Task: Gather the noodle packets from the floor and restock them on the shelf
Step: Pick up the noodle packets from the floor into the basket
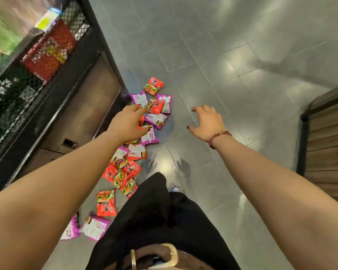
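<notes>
Clearly none of the restocking has begun: the packets (pixel 123 172) lie scattered on the floor (pixel 222 75), red and purple ones mixed, in a loose trail that runs along the foot of the shelf (pixel 82 61). Some overlap, and a few lie face down with the pale back showing. They most likely sit where they dropped from the shelf, which would explain why the trail hugs its base.

Both arms reach forward and down. The left hand (pixel 128 123) hangs over the far cluster, fingers bent toward it and thumb apart. A bit of red shows in the gap, but I cannot tell whether it pinches a packet or only covers those beneath. The right hand (pixel 207 121) is spread and holds nothing, out over bare tile beside the pile; it wears a bracelet (pixel 217 138). Finger shadows (pixel 181 166) fall on the tiles nearer the body, so I judge both hands to be above the floor and not touching it.

On the shelf, red packs (pixel 49 51) sit behind a mesh (pixel 74 18) front. That guard is probably what the gathered packets must be lifted over. Below it is a plain brown panel (pixel 90 106). A wooden slatted unit (pixel 328 137) stands at the right, well apart from the pile. Black trousers (pixel 164 221) and a shoe (pixel 175 189) are just beside the near packets, so a careless step could crush one.
</notes>
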A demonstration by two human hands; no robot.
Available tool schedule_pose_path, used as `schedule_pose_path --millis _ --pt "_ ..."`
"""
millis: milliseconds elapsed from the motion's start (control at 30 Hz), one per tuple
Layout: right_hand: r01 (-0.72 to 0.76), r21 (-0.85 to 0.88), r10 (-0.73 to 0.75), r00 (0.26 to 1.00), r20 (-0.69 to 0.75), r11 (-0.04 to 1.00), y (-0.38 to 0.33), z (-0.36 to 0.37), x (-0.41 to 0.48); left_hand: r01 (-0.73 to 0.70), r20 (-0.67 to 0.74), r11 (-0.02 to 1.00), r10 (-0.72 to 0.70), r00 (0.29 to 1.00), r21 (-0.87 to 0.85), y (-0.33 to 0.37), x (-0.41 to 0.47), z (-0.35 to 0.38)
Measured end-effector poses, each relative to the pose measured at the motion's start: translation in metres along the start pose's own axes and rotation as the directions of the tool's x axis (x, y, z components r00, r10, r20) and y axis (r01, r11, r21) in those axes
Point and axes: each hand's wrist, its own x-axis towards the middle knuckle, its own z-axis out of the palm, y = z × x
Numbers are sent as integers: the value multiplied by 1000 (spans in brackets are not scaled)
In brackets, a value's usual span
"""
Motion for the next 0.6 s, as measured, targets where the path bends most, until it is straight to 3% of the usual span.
schedule_pose_path --millis 600 --pt "188 -43 -177 967 185 981 22 -63 314 257 32 954 -255 966 -153 -89 255 -46"
